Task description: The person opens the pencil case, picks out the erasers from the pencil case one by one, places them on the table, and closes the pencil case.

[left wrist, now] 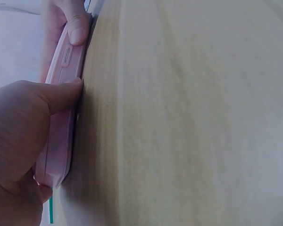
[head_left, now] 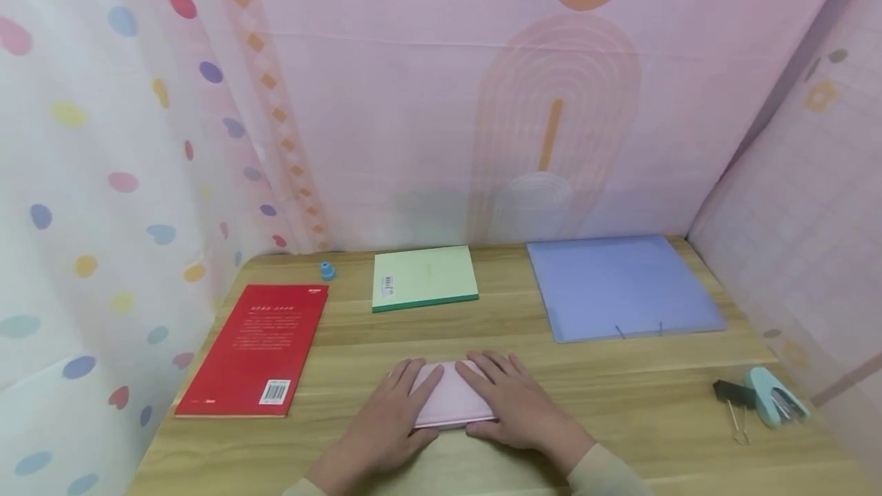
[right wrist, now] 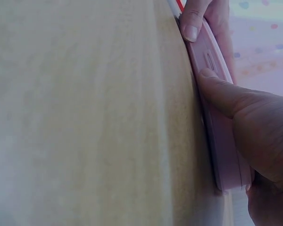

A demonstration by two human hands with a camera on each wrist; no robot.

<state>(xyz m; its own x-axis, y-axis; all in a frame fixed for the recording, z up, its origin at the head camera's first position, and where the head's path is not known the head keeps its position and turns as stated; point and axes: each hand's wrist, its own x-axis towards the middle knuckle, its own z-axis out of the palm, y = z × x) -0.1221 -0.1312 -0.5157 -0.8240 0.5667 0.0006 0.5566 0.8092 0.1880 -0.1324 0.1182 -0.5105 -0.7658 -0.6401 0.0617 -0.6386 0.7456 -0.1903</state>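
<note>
Pale sleeves (head_left: pixel 609 473) come nearest to us, on the near side of the pink case (head_left: pixel 455 396), our landmark. From them we see the left hand (head_left: pixel 396 416) and the right hand (head_left: pixel 510 404) grasping that case, one at either end, with thumbs along its near edge and fingers reaching over the top. We judge that the matched grip shares the hold evenly and keeps the case, which lies flat on the wooden table (head_left: pixel 482 335), from turning. Both wrist views show us a small slotted catch (left wrist: pixel 66 55) on the case's near edge, left uncovered between the thumbs.

To the right of the case sit a black binder clip (head_left: pixel 733 394) and a mint stapler (head_left: pixel 775 398); to its left lies a red book (head_left: pixel 251 350), back cover up. Beyond the case we find a periwinkle folder (head_left: pixel 627 289) to the right, a green notebook (head_left: pixel 425 278) almost straight behind, and a small blue object (head_left: pixel 327 272) to the left. Such an outer ring, we think, leaves the hands elbow room around the case. Farthest beyond it hangs a pink curtain (head_left: pixel 386 98).
</note>
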